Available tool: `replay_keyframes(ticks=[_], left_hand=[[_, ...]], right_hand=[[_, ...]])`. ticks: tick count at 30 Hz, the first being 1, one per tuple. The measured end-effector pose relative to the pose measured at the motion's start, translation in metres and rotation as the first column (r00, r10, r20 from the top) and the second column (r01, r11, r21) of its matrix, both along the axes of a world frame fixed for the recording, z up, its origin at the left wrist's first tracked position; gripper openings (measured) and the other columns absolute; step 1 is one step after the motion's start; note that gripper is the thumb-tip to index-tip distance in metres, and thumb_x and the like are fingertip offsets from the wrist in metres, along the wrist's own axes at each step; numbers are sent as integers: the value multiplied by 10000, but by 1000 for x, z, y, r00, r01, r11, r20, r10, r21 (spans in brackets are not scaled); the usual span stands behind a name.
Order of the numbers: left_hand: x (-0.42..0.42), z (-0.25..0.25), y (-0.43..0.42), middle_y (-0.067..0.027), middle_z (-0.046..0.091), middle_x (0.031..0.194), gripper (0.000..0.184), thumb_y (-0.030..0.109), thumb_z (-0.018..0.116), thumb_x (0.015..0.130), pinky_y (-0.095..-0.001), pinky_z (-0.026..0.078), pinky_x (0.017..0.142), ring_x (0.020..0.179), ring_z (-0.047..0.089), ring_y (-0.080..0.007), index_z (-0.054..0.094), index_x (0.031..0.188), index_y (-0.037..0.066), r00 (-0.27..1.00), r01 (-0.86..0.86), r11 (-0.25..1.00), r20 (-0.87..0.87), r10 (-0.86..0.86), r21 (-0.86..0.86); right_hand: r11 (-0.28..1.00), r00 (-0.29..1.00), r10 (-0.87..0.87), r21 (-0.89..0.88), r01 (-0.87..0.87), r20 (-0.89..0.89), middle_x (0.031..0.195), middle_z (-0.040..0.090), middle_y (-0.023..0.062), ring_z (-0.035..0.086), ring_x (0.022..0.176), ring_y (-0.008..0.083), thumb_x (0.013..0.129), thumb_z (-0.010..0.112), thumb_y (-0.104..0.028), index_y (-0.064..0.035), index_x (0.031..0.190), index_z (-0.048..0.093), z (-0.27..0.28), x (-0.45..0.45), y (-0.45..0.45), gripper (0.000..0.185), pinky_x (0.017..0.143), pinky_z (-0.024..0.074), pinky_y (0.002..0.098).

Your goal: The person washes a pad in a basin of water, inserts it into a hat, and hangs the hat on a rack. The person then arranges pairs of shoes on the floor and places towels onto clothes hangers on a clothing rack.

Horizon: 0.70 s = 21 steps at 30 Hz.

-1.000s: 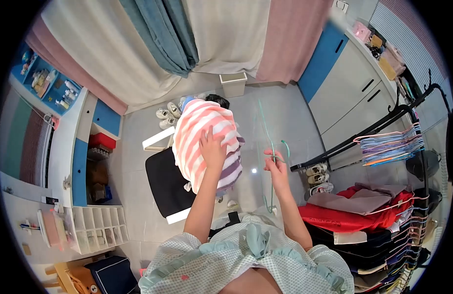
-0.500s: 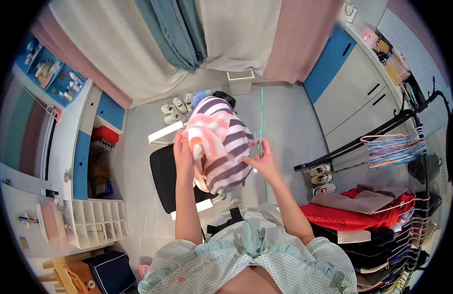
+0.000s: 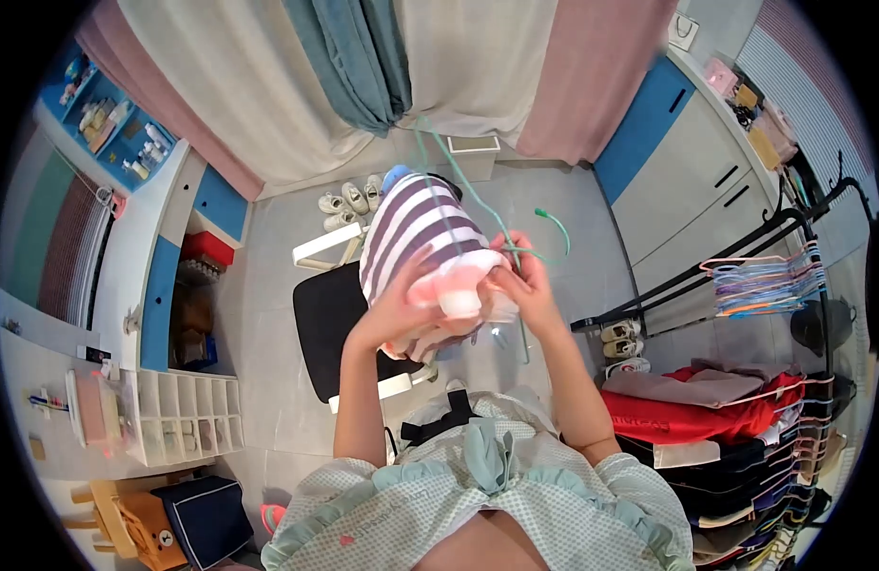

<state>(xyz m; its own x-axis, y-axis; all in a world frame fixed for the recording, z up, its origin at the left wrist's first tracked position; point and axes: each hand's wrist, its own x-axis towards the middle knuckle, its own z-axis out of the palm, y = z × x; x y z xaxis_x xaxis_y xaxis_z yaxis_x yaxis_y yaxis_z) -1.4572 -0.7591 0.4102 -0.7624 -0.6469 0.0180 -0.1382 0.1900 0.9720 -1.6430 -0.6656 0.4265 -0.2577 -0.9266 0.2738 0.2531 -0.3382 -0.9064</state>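
My left hand (image 3: 399, 306) is cupped around the left side of a bunched pink-and-white striped fuzzy garment (image 3: 456, 288), its fingers slightly blurred. In my right hand (image 3: 526, 285) is a thin green clothes hanger (image 3: 484, 203), and my fingertips also touch the garment's right edge. The hanger's long frame reaches away toward the curtains, with its hook off to the right. Behind and beneath the garment, a purple-and-white striped fuzzy cloth (image 3: 411, 215) lies heaped over a chair (image 3: 327, 324) with a black seat and white armrests. The bunched folds hide part of the fingers.
On the right, a black clothes rack (image 3: 687, 276) carries colourful hangers (image 3: 768, 284) and several garments (image 3: 706, 409). White shoes (image 3: 354, 198) and a white bin (image 3: 475, 157) stand near the curtains (image 3: 478, 57). At left are a desk (image 3: 145, 238) and a compartment shelf (image 3: 187, 414).
Both hands have come closer together, gathering the pink-and-white garment between them. The green hanger has swung from upright to leaning away leftward, its hook now at the right.
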Motion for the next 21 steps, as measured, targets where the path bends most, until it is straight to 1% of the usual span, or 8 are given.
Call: replay_keyframes(ticks=[2, 4, 9, 11, 13, 17, 20, 21], left_hand=[[-12, 3, 11, -120, 521, 1157, 579, 213, 644, 773, -297, 387, 928, 1122, 471, -167, 405, 1271, 37, 960, 247, 948, 79, -268, 202], [-21, -3, 14, -99, 529, 1146, 522, 241, 599, 810, -278, 384, 922, 1094, 480, -158, 426, 1254, 28, 905, 237, 899, 253, -343, 369], [-38, 12, 38, -66, 511, 1163, 495, 271, 551, 850, -263, 390, 906, 1067, 492, -148, 418, 1259, 26, 997, 55, 837, 20, -78, 544], [-43, 16, 50, -78, 524, 1158, 499, 262, 579, 841, -280, 426, 882, 1046, 520, -160, 423, 1246, 15, 998, 56, 704, -51, -27, 708], [-53, 15, 61, -93, 529, 1160, 512, 266, 607, 834, -287, 447, 868, 1039, 536, -176, 426, 1240, 14, 991, 115, 594, -134, -12, 796], [-102, 24, 91, -79, 531, 1145, 435, 256, 546, 870, -274, 446, 846, 1014, 533, -139, 455, 1217, 10, 980, 198, 755, -130, -149, 625], [-145, 12, 100, -80, 562, 1034, 474, 332, 524, 869, -287, 419, 828, 942, 524, -151, 460, 1215, 13, 882, 266, 898, 288, -374, 351], [-155, 12, 113, -101, 560, 1050, 441, 298, 529, 865, -304, 410, 850, 970, 525, -180, 480, 1191, 5, 941, 247, 946, 181, -286, 209]], right_hand=[[996, 998, 61, 67, -58, -36, 922, 517, 4, 505, 846, 47, 824, 572, -65, -71, 1099, 434, 9, -13, 9, 307, 725, 417, 187], [994, 993, 44, 108, -32, -113, 922, 518, 6, 498, 824, 44, 815, 591, -77, -66, 1097, 448, 12, -23, 17, 317, 708, 409, 179], [965, 939, -199, 113, 238, -280, 860, 495, -23, 434, 692, 23, 813, 603, -97, -51, 1029, 516, 14, -59, 45, 238, 615, 366, 167], [921, 881, -382, -34, 389, -280, 771, 461, -50, 368, 605, 9, 844, 567, -117, -41, 939, 552, 10, -67, 55, 122, 535, 316, 177], [908, 863, -395, 9, 419, -317, 723, 459, -58, 352, 593, 12, 864, 538, -134, -38, 875, 561, 10, -82, 75, 99, 522, 291, 184], [879, 801, -438, -6, 477, -409, 644, 468, -37, 356, 581, 43, 895, 479, -152, -29, 774, 559, 18, -96, 110, 191, 514, 293, 213], [877, 720, -440, -84, 474, -536, 615, 484, 32, 398, 545, 97, 906, 454, -146, -10, 782, 558, 7, -113, 129, 210, 501, 322, 258], [877, 683, -418, -70, 476, -599, 610, 486, 51, 410, 537, 118, 906, 453, -148, -6, 782, 558, 6, -117, 138, 215, 500, 330, 269]])
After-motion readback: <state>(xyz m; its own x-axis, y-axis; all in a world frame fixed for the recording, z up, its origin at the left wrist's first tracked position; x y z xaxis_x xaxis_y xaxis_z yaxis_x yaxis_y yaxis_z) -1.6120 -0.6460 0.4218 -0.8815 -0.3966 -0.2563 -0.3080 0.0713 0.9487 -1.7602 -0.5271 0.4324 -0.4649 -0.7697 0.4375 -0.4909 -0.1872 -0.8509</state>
